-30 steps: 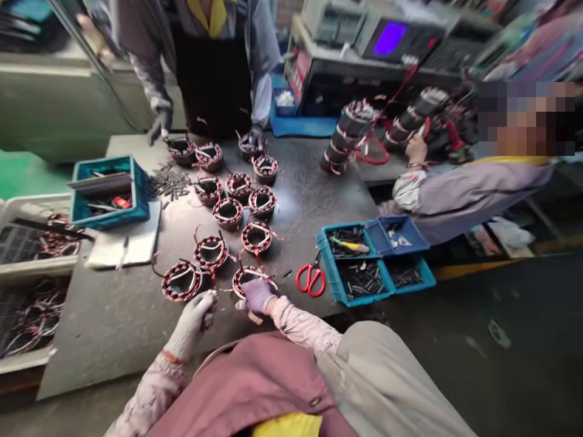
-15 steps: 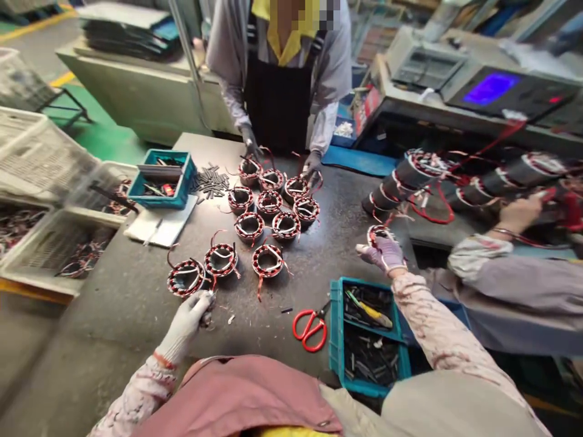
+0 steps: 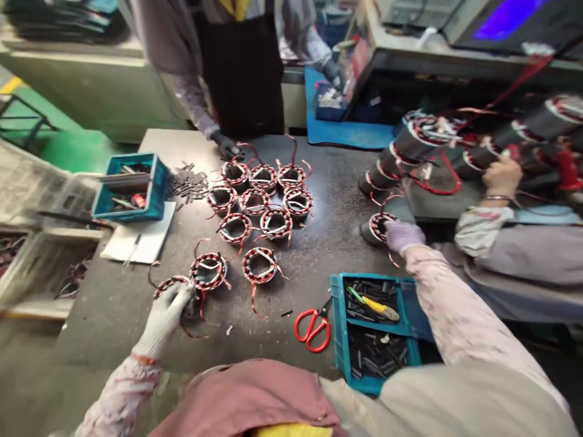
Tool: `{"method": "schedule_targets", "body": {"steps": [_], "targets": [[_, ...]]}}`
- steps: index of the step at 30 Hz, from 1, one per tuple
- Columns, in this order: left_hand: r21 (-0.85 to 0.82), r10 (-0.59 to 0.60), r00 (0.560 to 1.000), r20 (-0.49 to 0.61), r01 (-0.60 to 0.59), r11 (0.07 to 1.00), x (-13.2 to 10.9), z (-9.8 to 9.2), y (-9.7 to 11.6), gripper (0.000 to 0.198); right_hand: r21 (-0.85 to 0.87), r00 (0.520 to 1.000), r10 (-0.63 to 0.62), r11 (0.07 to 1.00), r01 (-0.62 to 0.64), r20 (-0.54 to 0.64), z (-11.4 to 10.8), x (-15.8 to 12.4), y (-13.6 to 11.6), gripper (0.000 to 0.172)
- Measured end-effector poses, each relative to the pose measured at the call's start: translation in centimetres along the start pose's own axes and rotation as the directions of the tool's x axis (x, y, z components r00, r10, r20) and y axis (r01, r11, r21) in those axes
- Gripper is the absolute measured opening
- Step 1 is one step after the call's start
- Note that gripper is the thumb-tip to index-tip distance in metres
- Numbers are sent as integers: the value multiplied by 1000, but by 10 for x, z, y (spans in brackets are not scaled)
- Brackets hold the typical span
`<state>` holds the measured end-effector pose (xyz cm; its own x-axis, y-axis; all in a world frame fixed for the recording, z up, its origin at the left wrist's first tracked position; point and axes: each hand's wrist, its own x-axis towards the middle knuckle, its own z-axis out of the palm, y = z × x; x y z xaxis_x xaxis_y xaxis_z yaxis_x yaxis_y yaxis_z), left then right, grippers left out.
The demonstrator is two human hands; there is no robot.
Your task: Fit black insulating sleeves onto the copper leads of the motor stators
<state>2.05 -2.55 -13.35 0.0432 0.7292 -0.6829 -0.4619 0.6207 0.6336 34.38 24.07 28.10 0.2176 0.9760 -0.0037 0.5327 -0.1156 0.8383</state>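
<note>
While right hand (image 3: 404,236) touches wound ring (image 3: 376,229) at right of worktop (image 3: 334,200), cannot tell whether its fingers grip. Left hand (image 3: 167,311) at near-left ring (image 3: 164,284), fingers pressed together at rim; any pinched piece too small to tell. Red-handled scissors (image 3: 314,328) lie between hands, beside teal tray (image 3: 338,331).
</note>
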Motion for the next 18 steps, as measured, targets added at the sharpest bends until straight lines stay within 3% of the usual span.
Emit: {"method": "schedule_targets", "body": {"steps": [2, 4, 6, 8, 10, 13, 15, 18], "targets": [[76, 88, 996, 32, -90, 993, 16, 2, 12, 50, 3, 989, -147, 989, 147, 4, -11, -2, -18, 36], [133, 217, 974, 68, -224, 965, 40, 7, 30, 47, 43, 926, -375, 925, 377, -44, -15, -4, -51, 47], [178, 410, 903, 129, -427, 886, 74, 15, 55, 42, 71, 810, -578, 808, 585, -100, -11, -1, -96, 58], [224, 563, 796, 224, -604, 765, 114, 28, 84, 38, 71, 755, -648, 752, 656, -102, -3, 12, -145, 67], [266, 677, 692, 251, -722, 639, 157, 46, 115, 34, 76, 785, -616, 782, 619, -60, 5, 35, -190, 73], [336, 726, 616, 305, -783, 523, 216, 81, 157, 31, 133, 878, -477, 873, 470, 30, 17, 74, -237, 77], [329, 731, 584, 352, -809, 488, 247, 110, 180, 30, 174, 913, -402, 906, 386, 66, 25, 94, -252, 79], [301, 711, 528, 464, -849, 434, 280, 152, 198, 30, 183, 924, -378, 914, 361, 65, 38, 104, -254, 80]]}}
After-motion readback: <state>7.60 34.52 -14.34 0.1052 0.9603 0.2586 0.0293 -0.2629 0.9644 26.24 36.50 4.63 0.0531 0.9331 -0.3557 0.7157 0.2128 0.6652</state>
